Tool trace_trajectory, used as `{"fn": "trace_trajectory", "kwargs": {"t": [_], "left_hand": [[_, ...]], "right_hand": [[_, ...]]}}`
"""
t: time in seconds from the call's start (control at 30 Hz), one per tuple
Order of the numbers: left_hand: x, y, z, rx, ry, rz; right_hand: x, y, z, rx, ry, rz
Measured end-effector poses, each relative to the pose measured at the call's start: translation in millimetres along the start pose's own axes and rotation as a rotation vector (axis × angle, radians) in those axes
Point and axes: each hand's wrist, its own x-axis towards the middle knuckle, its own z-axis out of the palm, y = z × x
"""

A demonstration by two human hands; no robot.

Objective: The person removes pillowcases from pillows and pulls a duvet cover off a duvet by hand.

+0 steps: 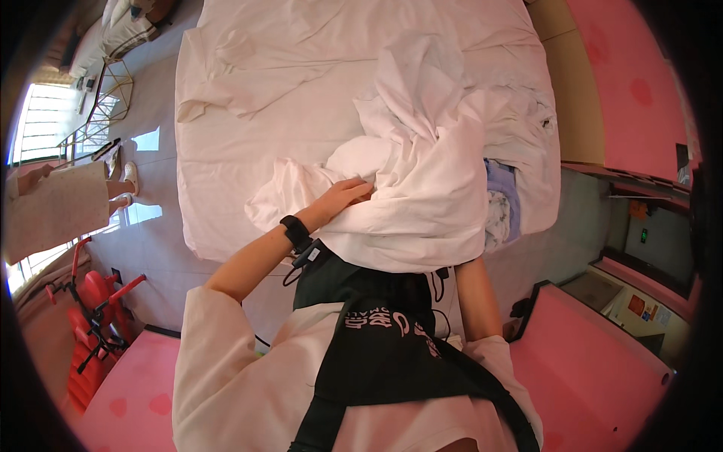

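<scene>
A large white cloth, like a sheet or duvet cover [429, 196], lies bunched in front of me at the near edge of the bed [226, 151]. My left hand [343, 202] rests on its left part, fingers stretched out and lying along a fold. A black band [296, 232] is round the left wrist. My right forearm [478, 297] goes under the cloth's near right edge, so the right hand and its fingers are hidden. Just right of the cloth, blue folded fabric [503, 192] and a pale patterned piece [497, 216] lie on the bed.
On the left, another person's legs [120, 190] show beside a pale garment [60, 207]. Red exercise equipment [102, 301] stands at lower left. Pink panels [584, 354] flank me, and a pink-fronted cabinet [633, 83] is beyond the bed's right side. Dark cables [440, 290] hang near my waist.
</scene>
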Motion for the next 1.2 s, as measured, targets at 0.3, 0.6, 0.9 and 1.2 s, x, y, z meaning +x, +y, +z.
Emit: {"fn": "trace_trajectory", "kwargs": {"t": [0.3,0.6,0.9,1.2], "left_hand": [[55,-20,-29,-0.986,0.078,0.164],[70,18,-127,-0.453,0.561,0.174],[-86,148,-424,-0.263,1.141,0.691],[-336,231,-504,1.527,1.652,0.415]], "right_hand": [[-14,6,-23,0.020,-0.030,0.034],[-24,10,-59,0.043,-0.040,0.067],[-64,42,-148,0.120,0.064,0.186],[-276,98,-274,0.687,1.233,0.917]]}}
